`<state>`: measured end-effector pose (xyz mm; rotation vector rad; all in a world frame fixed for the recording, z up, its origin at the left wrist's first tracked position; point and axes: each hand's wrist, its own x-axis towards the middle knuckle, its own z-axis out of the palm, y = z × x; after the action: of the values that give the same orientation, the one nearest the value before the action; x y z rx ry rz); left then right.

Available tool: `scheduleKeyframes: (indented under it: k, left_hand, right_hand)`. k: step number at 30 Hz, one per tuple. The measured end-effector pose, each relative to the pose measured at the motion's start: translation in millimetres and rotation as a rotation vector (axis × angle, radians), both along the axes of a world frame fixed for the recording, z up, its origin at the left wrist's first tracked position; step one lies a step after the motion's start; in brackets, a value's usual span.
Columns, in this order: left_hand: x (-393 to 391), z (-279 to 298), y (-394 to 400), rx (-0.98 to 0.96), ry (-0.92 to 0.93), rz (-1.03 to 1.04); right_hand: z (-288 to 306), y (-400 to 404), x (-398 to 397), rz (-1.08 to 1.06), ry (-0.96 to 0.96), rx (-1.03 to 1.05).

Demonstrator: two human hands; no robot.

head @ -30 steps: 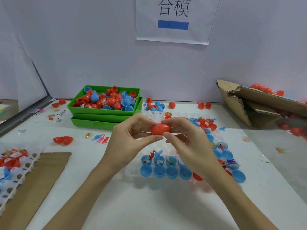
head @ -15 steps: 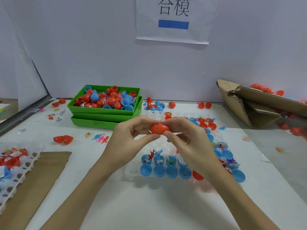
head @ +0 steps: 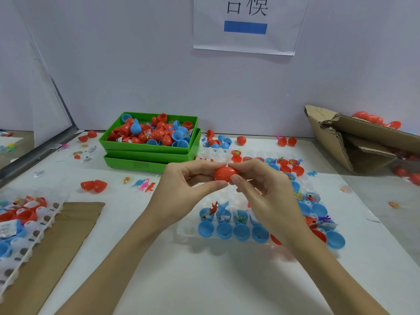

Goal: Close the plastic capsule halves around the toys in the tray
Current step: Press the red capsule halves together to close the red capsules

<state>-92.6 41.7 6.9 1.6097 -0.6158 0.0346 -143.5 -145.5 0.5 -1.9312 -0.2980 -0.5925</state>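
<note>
Your left hand (head: 181, 189) and right hand (head: 268, 196) meet above clear tray (head: 188, 230), forearms angled inward. Both pinch red capsule (head: 225, 174) between thumb and curled fingers, capsule held in air over tray's middle. Beneath your hands: row of blue capsule halves (head: 233, 231) in tray's near edge, small toys (head: 213, 208) in cups behind. Green bin (head: 150, 148) of loose halves sits beyond left hand. Torn cardboard box (head: 354, 142) far right. Second tray (head: 27, 233) at left edge on cardboard sheet (head: 56, 251).

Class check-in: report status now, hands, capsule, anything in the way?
Left hand and right hand both pinch the red plastic capsule. Held above the clear plastic tray. Nothing in the way.
</note>
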Motion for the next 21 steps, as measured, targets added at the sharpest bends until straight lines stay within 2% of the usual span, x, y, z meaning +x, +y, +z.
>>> scheduleKeyframes:
  k: [5,10,12,14,16,18,21]
  left_hand:
    - [-1.7,-2.1,-3.1,-0.012,0.019,0.023]
    - [-4.0,0.4,-2.6,-0.023,-0.041,0.029]
    - [-5.5,1.2,-2.4,-0.008,-0.106,0.033]
    - [-6.4,-0.1,-2.6,0.040,-0.217,0.067]
    - [-7.5,-1.6,-2.3,0.116,-0.316,0.105]
    - [-9.2,-1.5,-2.0,0.167,-0.364,0.137]
    - [-10.8,0.1,-1.5,0.210,-0.392,0.173]
  right_hand:
    - [2.4,-2.7,-0.6,-0.017,-0.001,-0.040]
    - [4.1,-2.9,-0.7,0.030,0.028,0.035]
    - [5.6,-0.5,-0.7,0.116,0.132,0.238]
    - [8.3,0.3,-1.7,0.337,0.331,0.644]
    - [11.8,-1.7,-3.1,0.486,0.478,0.910]
    - [14.5,-5.5,-3.0,0.545,0.555,0.994]
    - [16.2,-9.6,-2.2,0.622,0.621,1.009]
